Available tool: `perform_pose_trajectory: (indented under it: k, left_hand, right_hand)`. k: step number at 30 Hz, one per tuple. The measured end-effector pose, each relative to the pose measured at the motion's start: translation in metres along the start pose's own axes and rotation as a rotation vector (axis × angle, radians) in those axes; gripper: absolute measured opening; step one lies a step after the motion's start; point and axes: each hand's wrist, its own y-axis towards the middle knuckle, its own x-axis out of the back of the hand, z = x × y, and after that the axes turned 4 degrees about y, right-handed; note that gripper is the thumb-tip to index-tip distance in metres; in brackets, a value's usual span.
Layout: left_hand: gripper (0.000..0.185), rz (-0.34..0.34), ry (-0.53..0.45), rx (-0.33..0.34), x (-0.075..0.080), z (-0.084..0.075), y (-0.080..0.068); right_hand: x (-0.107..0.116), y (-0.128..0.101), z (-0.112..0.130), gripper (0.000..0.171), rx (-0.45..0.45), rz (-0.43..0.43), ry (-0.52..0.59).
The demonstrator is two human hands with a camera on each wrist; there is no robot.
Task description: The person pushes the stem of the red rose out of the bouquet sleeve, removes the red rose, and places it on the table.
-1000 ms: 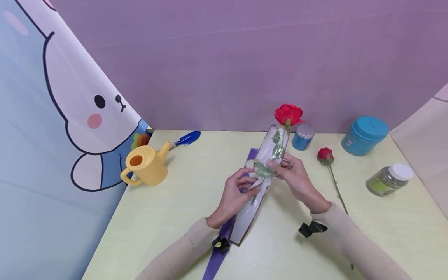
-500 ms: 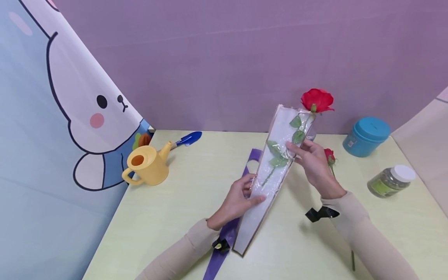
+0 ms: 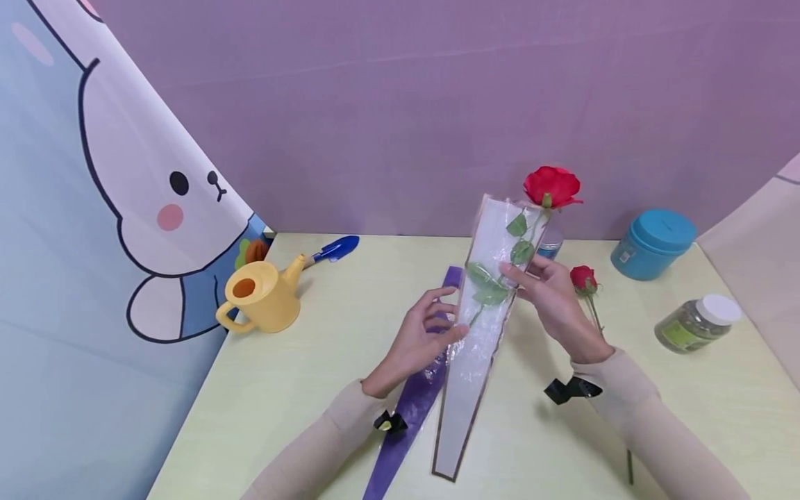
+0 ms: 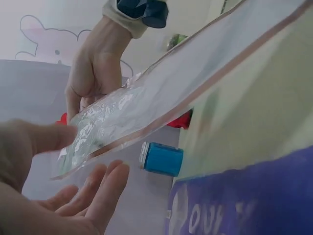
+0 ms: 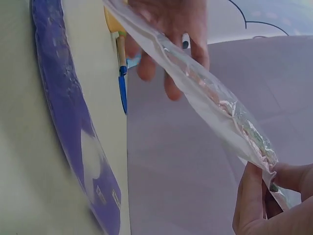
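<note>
A red rose [image 3: 552, 186] stands in a long, tapered white sleeve [image 3: 465, 389] with a clear front and brown edging. Its bloom is above the sleeve's wide end, and green leaves show through the film. My right hand [image 3: 559, 305] pinches the sleeve's right edge, thumb in front, as the right wrist view also shows. My left hand [image 3: 412, 344] is at the left edge with fingers spread; its thumb [image 4: 54, 136] overlaps the sleeve in the left wrist view, and whether it touches I cannot tell. A purple sleeve [image 3: 415, 406] lies beneath, printed with pale letters.
A second red rose [image 3: 583, 278] lies on the table [image 3: 300, 403], partly behind the right arm. Rightward are a blue tub [image 3: 653, 250] and a white-lidded jar [image 3: 696, 323]. A small blue jar [image 3: 551, 244] is partly hidden. Leftward are a yellow watering can [image 3: 269, 298] and a blue trowel [image 3: 337, 248].
The white sleeve, bunched at its middle a second ago, is smoothed out straight. Since half a second ago it has turned more upright, its narrow end shifting right, and my left fingers have come off their grip.
</note>
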Motion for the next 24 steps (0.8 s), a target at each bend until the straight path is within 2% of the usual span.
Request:
perform_pose_trajectory:
  k: [6, 17, 24]
  left_hand:
    - [0.058, -0.018, -0.030, -0.021, -0.002, 0.001, 0.007]
    - [0.059, -0.036, -0.031, -0.021, -0.003, -0.001, 0.006]
    - [0.057, -0.041, -0.052, -0.036, -0.004, -0.003, 0.005]
  right_hand:
    - [-0.005, -0.002, -0.006, 0.065, 0.014, 0.018, -0.026]
    - [-0.002, -0.004, -0.008, 0.068, -0.007, 0.010, -0.105]
    - [0.007, 0.002, -0.001, 0.070, 0.031, -0.043, -0.061]
